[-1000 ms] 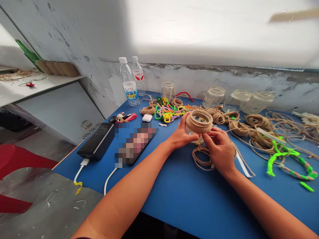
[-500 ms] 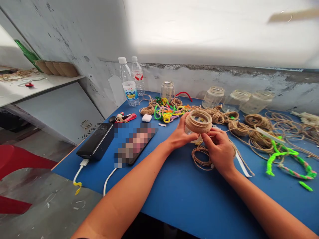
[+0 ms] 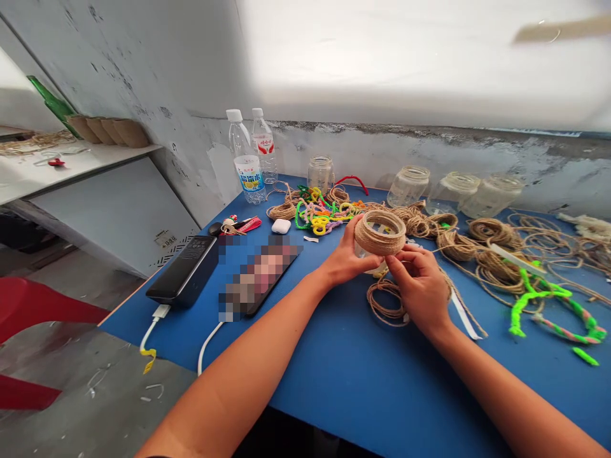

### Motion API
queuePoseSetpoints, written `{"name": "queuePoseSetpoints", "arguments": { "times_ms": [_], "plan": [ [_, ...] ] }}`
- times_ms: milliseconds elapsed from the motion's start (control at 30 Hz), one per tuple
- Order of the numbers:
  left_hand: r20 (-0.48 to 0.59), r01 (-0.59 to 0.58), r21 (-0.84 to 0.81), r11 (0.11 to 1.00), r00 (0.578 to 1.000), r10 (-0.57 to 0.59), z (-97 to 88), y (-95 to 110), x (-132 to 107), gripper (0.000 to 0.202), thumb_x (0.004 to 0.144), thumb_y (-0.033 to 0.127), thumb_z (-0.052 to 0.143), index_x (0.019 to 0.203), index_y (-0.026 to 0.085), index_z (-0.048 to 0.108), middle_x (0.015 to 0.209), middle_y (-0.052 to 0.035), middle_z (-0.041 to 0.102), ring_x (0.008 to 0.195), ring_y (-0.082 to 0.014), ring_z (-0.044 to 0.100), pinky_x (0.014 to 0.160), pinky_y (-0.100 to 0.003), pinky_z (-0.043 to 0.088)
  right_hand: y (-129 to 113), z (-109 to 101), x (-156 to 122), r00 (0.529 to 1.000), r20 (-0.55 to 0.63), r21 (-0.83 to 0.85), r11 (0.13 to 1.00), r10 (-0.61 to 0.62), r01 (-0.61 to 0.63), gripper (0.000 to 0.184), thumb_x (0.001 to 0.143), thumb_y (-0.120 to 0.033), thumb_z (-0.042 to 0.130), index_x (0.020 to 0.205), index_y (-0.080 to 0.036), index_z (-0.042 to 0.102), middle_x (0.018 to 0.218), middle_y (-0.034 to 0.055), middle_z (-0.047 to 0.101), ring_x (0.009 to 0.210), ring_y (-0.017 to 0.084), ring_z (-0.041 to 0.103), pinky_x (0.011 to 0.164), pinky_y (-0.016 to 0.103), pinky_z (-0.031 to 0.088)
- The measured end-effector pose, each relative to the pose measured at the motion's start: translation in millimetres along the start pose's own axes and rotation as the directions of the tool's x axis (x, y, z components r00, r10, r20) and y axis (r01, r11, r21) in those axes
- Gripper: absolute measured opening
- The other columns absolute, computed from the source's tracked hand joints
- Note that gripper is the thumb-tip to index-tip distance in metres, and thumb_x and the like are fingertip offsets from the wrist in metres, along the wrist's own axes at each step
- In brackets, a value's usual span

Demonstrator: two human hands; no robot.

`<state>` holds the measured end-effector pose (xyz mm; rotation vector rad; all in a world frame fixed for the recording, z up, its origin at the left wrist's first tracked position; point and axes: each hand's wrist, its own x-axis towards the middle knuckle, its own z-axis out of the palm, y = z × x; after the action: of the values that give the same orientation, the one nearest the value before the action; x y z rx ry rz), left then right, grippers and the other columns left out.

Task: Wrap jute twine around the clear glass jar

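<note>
Left hand [image 3: 346, 252] cups the twine-wrapped glass jar [image 3: 380, 233] from the side, fingers curled round; right hand [image 3: 420, 284] pinches the lower coils, kept snug and even, above the blue bench [image 3: 363, 388].

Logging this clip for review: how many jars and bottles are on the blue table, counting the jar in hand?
Bare glass jars: 4
Twine-wrapped jar: 1
Plastic bottles: 2
Total: 7
</note>
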<state>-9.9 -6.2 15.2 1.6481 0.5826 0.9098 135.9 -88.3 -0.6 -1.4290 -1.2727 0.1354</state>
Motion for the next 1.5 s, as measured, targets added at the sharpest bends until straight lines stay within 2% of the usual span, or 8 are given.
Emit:
{"name": "queuePoseSetpoints", "arguments": {
  "times_ms": [133,333,533,833,1033,1167,1500],
  "plan": [
    [0.004,-0.004,-0.027,1.000,1.000,0.004,-0.1,-0.1,0.4,0.097,0.068,0.032,0.070,0.147,0.024,0.015,0.147,-0.0083,0.037,0.139,-0.0244,0.036,0.121,-0.038,0.025,0.6,-0.5,0.3,1.000,0.003,0.011,1.000,-0.002,0.002,0.030,0.080,-0.048,0.066,0.081,-0.018,0.069,0.105,0.0093,0.064,0.101,0.021,0.061,0.082,0.035,0.051],
    [-0.011,0.001,-0.027,1.000,1.000,-0.001,0.0,-4.1,1.4,0.099,0.066,0.032,0.073,0.147,0.024,0.016,0.149,-0.0087,0.034,0.140,-0.0249,0.034,0.121,-0.038,0.024,-1.0,0.1,0.2,1.000,-0.002,0.014,1.000,-0.006,0.006,0.030,0.081,-0.048,0.065,0.081,-0.018,0.069,0.104,0.0098,0.064,0.097,0.020,0.062,0.077,0.033,0.052],
    [-0.052,-0.030,0.037,0.999,0.998,0.032,-0.9,-10.2,3.3,0.100,0.064,0.038,0.077,0.146,0.025,0.021,0.153,-0.0085,0.028,0.146,-0.0268,0.025,0.125,-0.041,0.017,-1.9,0.4,-0.9,1.000,-0.001,0.009,1.000,0.023,-0.023,0.031,0.080,-0.048,0.065,0.081,-0.018,0.069,0.105,0.0093,0.063,0.092,0.019,0.062,0.075,0.032,0.052],
    [-0.035,-0.029,0.018,0.999,0.999,0.030,-2.0,-9.5,2.5,0.099,0.066,0.037,0.075,0.146,0.025,0.018,0.151,-0.0086,0.030,0.142,-0.0263,0.031,0.122,-0.042,0.023,-4.1,-0.4,-0.4,1.000,-0.006,-0.014,1.000,0.018,-0.018,0.032,0.080,-0.050,0.065,0.081,-0.018,0.070,0.102,0.0087,0.065,0.092,0.019,0.062,0.076,0.032,0.052],
    [-0.043,-0.060,0.036,0.998,0.997,0.062,-0.9,-8.0,1.9,0.101,0.065,0.037,0.075,0.146,0.025,0.016,0.151,-0.0083,0.029,0.142,-0.0248,0.032,0.123,-0.038,0.022,-4.7,-0.3,-0.8,1.000,-0.016,-0.017,1.000,0.014,-0.014,0.031,0.080,-0.048,0.066,0.081,-0.018,0.070,0.101,0.0083,0.065,0.090,0.018,0.063,0.074,0.031,0.052],
    [-0.047,-0.040,0.030,0.999,0.998,0.042,-0.9,-5.2,1.3,0.102,0.065,0.035,0.074,0.147,0.024,0.013,0.152,-0.0093,0.028,0.142,-0.0254,0.032,0.122,-0.040,0.023,-4.8,0.1,-0.7,1.000,-0.018,-0.031,1.000,0.004,-0.005,0.032,0.080,-0.050,0.065,0.081,-0.018,0.071,0.101,0.0085,0.065,0.093,0.019,0.062,0.076,0.032,0.052],
    [-0.056,-0.025,0.013,1.000,0.998,0.025,-0.7,-1.2,0.9,0.100,0.065,0.033,0.073,0.146,0.023,0.015,0.145,-0.0094,0.038,0.135,-0.0248,0.039,0.120,-0.041,0.027,-3.8,0.1,-0.8,1.000,-0.013,-0.011,1.000,0.016,-0.016,0.032,0.081,-0.050,0.065,0.081,-0.018,0.070,0.100,0.0089,0.065,0.091,0.019,0.062,0.075,0.033,0.051]
  ]
}}
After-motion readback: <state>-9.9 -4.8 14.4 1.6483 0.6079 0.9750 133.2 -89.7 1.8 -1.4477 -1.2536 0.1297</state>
